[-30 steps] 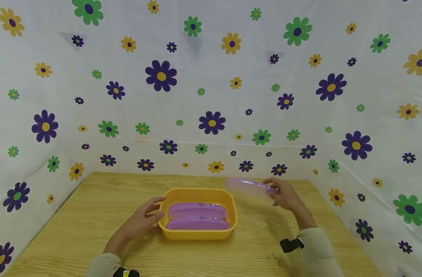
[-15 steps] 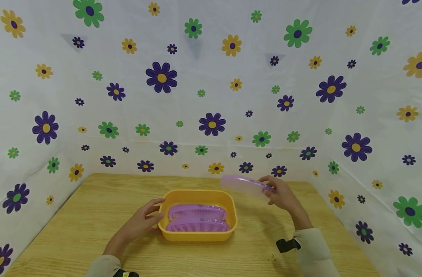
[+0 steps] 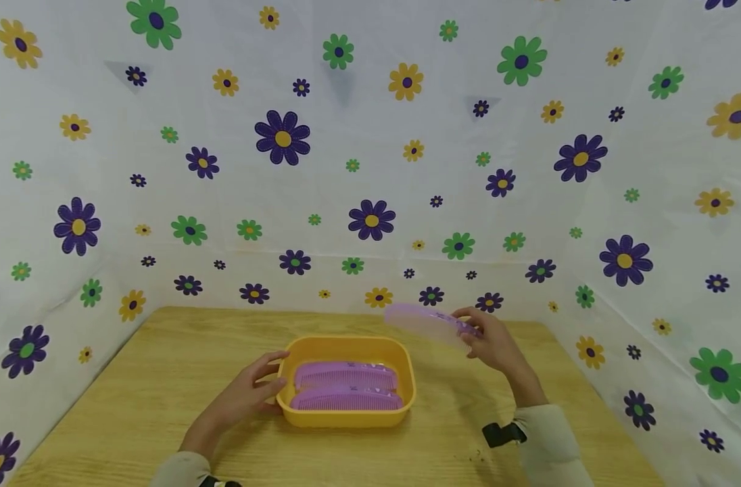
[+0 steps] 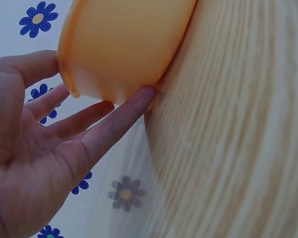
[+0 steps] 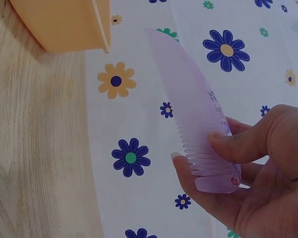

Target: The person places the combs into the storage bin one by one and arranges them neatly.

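Note:
A yellow plastic tub (image 3: pixel 346 419) stands on the table. Two purple combs lie inside, the rear comb (image 3: pixel 345 373) and the front comb (image 3: pixel 346 398), side by side with teeth towards me. At the tub's left end, my left hand (image 3: pixel 244 393) touches the wall and rim with fairly straight fingers (image 4: pixel 121 119). To the right, above the tabletop, my right hand (image 3: pixel 493 343) pinches a third translucent purple comb (image 3: pixel 420 322) by one end. In the right wrist view, the thumb (image 5: pixel 238 146) presses on its face, and its far end points towards the tub.
The wooden table (image 3: pixel 182 358) carries the tub near its middle. A white sheet with printed flowers (image 3: pixel 370 135) surrounds its back and both sides. Small dark specks (image 3: pixel 476 456) lie on the wood near the right sleeve (image 3: pixel 550 439).
My right hand has moved slightly left with the comb, bringing its far end nearer the tub. The left hand and tub have stayed in place.

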Action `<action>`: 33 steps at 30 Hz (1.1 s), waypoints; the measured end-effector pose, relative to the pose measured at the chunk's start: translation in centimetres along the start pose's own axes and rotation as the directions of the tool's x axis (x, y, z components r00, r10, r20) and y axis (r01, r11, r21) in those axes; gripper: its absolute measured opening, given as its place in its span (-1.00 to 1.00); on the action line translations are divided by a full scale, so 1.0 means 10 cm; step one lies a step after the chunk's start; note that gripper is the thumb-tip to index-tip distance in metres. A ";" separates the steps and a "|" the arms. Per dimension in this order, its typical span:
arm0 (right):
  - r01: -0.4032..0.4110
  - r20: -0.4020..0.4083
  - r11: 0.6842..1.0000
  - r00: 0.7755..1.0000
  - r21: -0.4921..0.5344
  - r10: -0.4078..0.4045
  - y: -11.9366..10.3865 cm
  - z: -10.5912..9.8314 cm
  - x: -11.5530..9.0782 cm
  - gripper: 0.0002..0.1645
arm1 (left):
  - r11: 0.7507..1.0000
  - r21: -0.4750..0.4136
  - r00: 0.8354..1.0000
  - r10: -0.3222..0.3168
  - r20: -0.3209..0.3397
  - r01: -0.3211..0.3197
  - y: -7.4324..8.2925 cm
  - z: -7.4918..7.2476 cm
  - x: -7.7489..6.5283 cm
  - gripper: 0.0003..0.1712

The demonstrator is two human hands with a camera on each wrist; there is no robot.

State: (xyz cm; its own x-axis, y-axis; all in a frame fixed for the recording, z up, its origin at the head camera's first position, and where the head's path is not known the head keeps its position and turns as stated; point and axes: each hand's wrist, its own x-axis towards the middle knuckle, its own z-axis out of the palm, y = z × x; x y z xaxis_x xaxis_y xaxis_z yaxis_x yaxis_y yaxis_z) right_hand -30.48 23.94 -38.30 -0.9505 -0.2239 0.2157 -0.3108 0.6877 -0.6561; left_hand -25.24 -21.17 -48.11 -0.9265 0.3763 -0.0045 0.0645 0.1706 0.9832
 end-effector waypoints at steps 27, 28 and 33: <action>0.019 0.048 1.000 0.999 -0.022 -0.018 -0.11 0.17 0.05 -0.62 | 1.000 -0.002 1.000 -0.006 -0.002 0.006 -0.01 -0.02 0.00 -0.33; 0.031 0.051 0.999 0.998 -0.020 -0.030 -0.12 0.18 0.05 -0.62 | 1.000 0.000 1.000 -0.007 -0.002 0.007 -0.01 -0.02 0.00 -0.33; 0.065 0.065 0.998 0.996 -0.009 -0.064 -0.13 0.21 0.03 -0.63 | 1.000 0.003 1.000 -0.009 0.001 0.009 -0.02 -0.02 0.02 -0.33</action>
State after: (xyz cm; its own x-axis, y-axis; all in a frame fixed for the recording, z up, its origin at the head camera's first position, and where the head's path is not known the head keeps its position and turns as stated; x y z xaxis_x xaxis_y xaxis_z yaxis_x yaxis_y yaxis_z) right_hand -30.40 21.47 -38.88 -0.9268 -0.3115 0.2099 -0.3716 0.6782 -0.6339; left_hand -25.51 -21.34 -48.30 -0.9266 0.3759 -0.0140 0.0567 0.1765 0.9827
